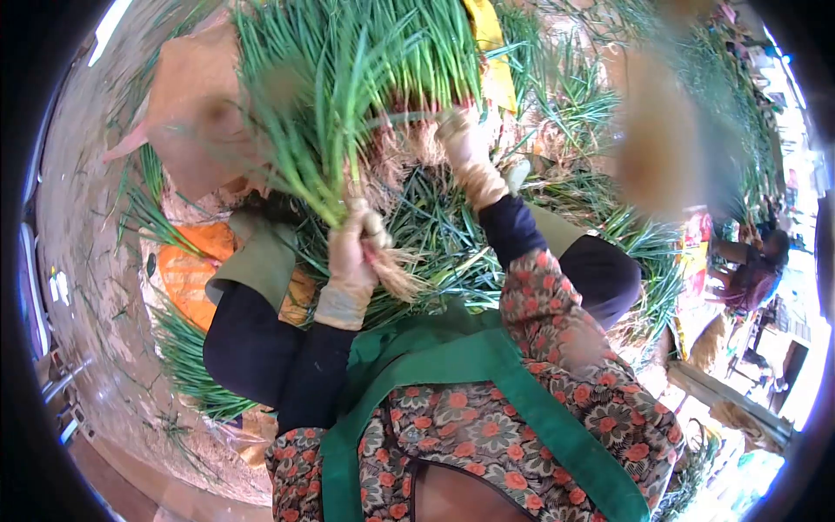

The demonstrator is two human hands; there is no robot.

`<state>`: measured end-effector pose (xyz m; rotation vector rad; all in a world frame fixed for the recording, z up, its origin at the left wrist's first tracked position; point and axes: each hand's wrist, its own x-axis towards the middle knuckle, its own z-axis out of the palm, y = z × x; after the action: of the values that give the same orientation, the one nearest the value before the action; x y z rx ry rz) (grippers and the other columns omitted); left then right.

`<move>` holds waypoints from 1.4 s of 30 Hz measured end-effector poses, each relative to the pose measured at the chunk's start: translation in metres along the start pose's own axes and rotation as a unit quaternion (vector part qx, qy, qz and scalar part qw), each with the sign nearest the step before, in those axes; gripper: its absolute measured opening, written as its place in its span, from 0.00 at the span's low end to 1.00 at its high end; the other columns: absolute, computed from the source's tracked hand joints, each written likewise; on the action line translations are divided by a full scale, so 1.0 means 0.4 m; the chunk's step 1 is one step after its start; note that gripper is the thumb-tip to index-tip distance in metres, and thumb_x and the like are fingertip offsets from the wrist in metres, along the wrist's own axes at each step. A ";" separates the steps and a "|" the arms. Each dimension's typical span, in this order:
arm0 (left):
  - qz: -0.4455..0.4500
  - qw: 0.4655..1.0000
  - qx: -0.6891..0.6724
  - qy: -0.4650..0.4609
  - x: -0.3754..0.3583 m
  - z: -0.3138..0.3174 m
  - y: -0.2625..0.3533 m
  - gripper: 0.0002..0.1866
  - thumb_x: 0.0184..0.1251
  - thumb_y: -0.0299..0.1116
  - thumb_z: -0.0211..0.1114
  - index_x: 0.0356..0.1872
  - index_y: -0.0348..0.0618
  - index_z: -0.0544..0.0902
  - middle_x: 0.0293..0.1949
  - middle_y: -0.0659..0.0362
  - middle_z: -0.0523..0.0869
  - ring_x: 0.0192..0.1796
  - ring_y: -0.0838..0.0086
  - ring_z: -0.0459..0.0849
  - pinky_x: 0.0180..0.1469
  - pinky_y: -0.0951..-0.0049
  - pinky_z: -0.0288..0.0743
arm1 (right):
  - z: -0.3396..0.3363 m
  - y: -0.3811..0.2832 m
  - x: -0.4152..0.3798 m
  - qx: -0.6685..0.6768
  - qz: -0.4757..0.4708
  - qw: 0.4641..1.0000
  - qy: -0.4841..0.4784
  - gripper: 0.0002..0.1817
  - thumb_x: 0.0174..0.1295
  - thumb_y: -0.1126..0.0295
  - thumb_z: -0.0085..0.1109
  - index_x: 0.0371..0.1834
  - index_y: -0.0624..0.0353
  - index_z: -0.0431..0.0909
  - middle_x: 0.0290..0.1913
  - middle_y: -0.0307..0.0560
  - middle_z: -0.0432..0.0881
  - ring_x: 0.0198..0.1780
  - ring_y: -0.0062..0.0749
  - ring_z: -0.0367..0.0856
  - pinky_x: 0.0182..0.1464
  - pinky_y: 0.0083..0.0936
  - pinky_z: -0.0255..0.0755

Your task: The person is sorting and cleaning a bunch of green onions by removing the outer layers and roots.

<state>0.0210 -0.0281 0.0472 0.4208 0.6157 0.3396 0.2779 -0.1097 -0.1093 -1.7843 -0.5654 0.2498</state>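
scallions, one bunch in left hand

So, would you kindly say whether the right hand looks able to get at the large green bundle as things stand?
Probably yes: the right hand sits at the root end of the large green bundle, and the bunch in the left hand is off to the left, leaving the way free.

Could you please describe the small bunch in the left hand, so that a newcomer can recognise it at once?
Find the green apron at bottom centre, then go up to the left hand. The small bunch of leafy green stalks passes through this fist, pale roots sticking out at lower right. Unlike the big, dense mass of stalks above, it is a thin handful.
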 end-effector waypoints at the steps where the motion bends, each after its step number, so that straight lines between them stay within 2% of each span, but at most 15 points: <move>1: 0.025 0.999 -0.019 -0.044 -0.007 0.015 0.024 0.11 0.70 0.42 0.54 0.45 0.48 0.73 0.17 0.69 0.65 0.16 0.83 0.62 0.22 0.80 0.62 | -0.035 -0.017 0.045 -0.077 0.062 0.995 0.022 0.11 0.67 0.65 0.49 0.40 0.60 0.77 0.29 0.41 0.79 0.31 0.25 0.74 0.34 0.23 0.69; 4: 0.015 0.993 -0.103 -0.049 -0.017 0.052 0.067 0.12 0.72 0.44 0.51 0.47 0.52 0.75 0.13 0.70 0.56 0.13 0.82 0.54 0.19 0.77 0.54 | -0.086 -0.057 0.120 -0.178 0.097 0.979 -0.032 0.20 0.63 0.54 0.52 0.44 0.61 0.77 0.36 0.53 0.82 0.38 0.40 0.80 0.43 0.33 0.72; 5: -0.002 0.990 -0.128 -0.066 -0.011 0.043 0.065 0.12 0.72 0.43 0.51 0.49 0.52 0.75 0.13 0.70 0.56 0.14 0.83 0.54 0.20 0.77 0.56 | -0.087 -0.104 0.133 -0.357 0.161 0.916 -0.087 0.24 0.62 0.52 0.54 0.46 0.66 0.76 0.42 0.56 0.82 0.45 0.43 0.79 0.49 0.33 0.70; 8: -0.067 0.994 -0.089 -0.019 0.024 -0.030 0.028 0.11 0.72 0.41 0.52 0.49 0.52 0.75 0.13 0.70 0.55 0.14 0.83 0.54 0.21 0.78 0.57 | -0.049 -0.117 0.151 -0.418 0.167 0.882 -0.140 0.28 0.59 0.48 0.54 0.45 0.66 0.77 0.42 0.60 0.81 0.45 0.50 0.79 0.50 0.37 0.70; 12: -0.077 0.979 0.029 0.189 0.025 0.029 -0.001 0.06 0.64 0.34 0.62 0.40 0.48 0.78 0.21 0.68 0.74 0.22 0.78 0.72 0.30 0.72 0.72 | -0.031 -0.152 0.057 -0.058 0.177 0.959 -0.214 0.21 0.59 0.58 0.60 0.46 0.65 0.77 0.40 0.53 0.83 0.41 0.34 0.81 0.50 0.31 0.73; 16: -0.090 0.978 0.169 0.087 0.054 -0.087 -0.062 0.04 0.64 0.30 0.61 0.38 0.46 0.76 0.32 0.59 0.81 0.29 0.76 0.80 0.32 0.70 0.78 | -0.002 -0.330 -0.185 -0.099 0.105 0.931 -0.335 0.13 0.61 0.63 0.58 0.44 0.59 0.81 0.37 0.45 0.84 0.39 0.27 0.80 0.48 0.25 0.74; 21: -0.016 0.997 0.069 0.025 0.014 -0.017 -0.002 0.04 0.68 0.32 0.57 0.40 0.47 0.73 0.29 0.62 0.79 0.24 0.80 0.75 0.31 0.73 0.76 | -0.058 -0.227 -0.076 -0.136 0.020 0.982 -0.127 0.09 0.62 0.70 0.53 0.41 0.56 0.82 0.32 0.40 0.84 0.31 0.25 0.78 0.36 0.24 0.74; 23: -0.022 0.999 0.029 0.023 0.010 0.015 0.033 0.05 0.69 0.36 0.55 0.39 0.48 0.73 0.25 0.66 0.75 0.22 0.83 0.71 0.31 0.75 0.74 | -0.096 -0.166 0.013 0.272 0.137 0.952 -0.004 0.10 0.65 0.68 0.53 0.38 0.61 0.81 0.30 0.39 0.82 0.29 0.22 0.75 0.33 0.19 0.71; 24: -0.046 0.998 0.031 0.030 0.019 0.004 0.031 0.06 0.69 0.37 0.56 0.38 0.48 0.73 0.24 0.66 0.74 0.22 0.82 0.71 0.30 0.74 0.74 | -0.120 -0.160 0.030 0.090 0.090 0.992 -0.003 0.10 0.66 0.66 0.53 0.40 0.61 0.81 0.29 0.40 0.82 0.30 0.20 0.75 0.34 0.17 0.71; 27: -0.106 0.992 0.046 0.051 0.047 -0.061 0.003 0.12 0.67 0.45 0.58 0.41 0.50 0.74 0.19 0.69 0.69 0.19 0.82 0.67 0.28 0.75 0.70 | -0.082 0.000 0.007 -0.013 0.127 0.987 -0.094 0.13 0.64 0.63 0.56 0.41 0.62 0.80 0.31 0.43 0.82 0.32 0.22 0.77 0.37 0.20 0.72; 30: -0.172 0.984 -0.024 0.032 0.045 -0.062 0.018 0.16 0.67 0.48 0.57 0.47 0.49 0.74 0.18 0.70 0.64 0.18 0.82 0.63 0.29 0.74 0.70 | -0.060 -0.108 -0.115 -0.314 0.195 0.894 -0.254 0.27 0.56 0.49 0.62 0.48 0.63 0.77 0.38 0.52 0.84 0.41 0.34 0.81 0.47 0.27 0.74; 35: -0.174 0.977 -0.113 -0.047 0.044 -0.058 0.010 0.17 0.69 0.43 0.56 0.50 0.42 0.74 0.20 0.69 0.65 0.24 0.81 0.67 0.32 0.73 0.73 | 0.038 -0.033 -0.263 -0.119 0.264 0.905 -0.313 0.23 0.61 0.54 0.58 0.48 0.63 0.78 0.42 0.47 0.84 0.42 0.28 0.79 0.49 0.25 0.71; 36: -0.154 0.981 -0.098 -0.072 0.049 -0.046 0.013 0.17 0.68 0.40 0.58 0.50 0.40 0.73 0.27 0.65 0.74 0.30 0.78 0.75 0.38 0.71 0.78 | 0.016 -0.191 -0.234 -0.184 0.241 0.900 -0.315 0.19 0.63 0.57 0.56 0.48 0.62 0.78 0.39 0.42 0.83 0.39 0.25 0.79 0.46 0.23 0.71; 39: -0.126 0.992 -0.013 -0.002 0.051 -0.037 0.003 0.13 0.64 0.35 0.62 0.44 0.39 0.76 0.39 0.57 0.83 0.37 0.72 0.83 0.40 0.71 0.81 | 0.018 -0.169 -0.206 0.149 0.234 0.951 -0.139 0.16 0.66 0.59 0.54 0.48 0.58 0.78 0.31 0.35 0.80 0.28 0.16 0.74 0.31 0.13 0.68; 42: -0.093 0.991 0.092 0.026 0.037 -0.042 -0.024 0.10 0.64 0.30 0.62 0.44 0.42 0.76 0.37 0.57 0.82 0.34 0.74 0.81 0.37 0.73 0.81 | -0.004 -0.362 -0.183 0.170 0.310 0.914 -0.198 0.17 0.63 0.58 0.57 0.49 0.57 0.78 0.28 0.33 0.77 0.22 0.11 0.67 0.24 0.12 0.61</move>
<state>0.0239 -0.0254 0.0231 0.5272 0.7349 0.1167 0.1803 -0.1193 0.0200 -1.5257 -0.1923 1.1017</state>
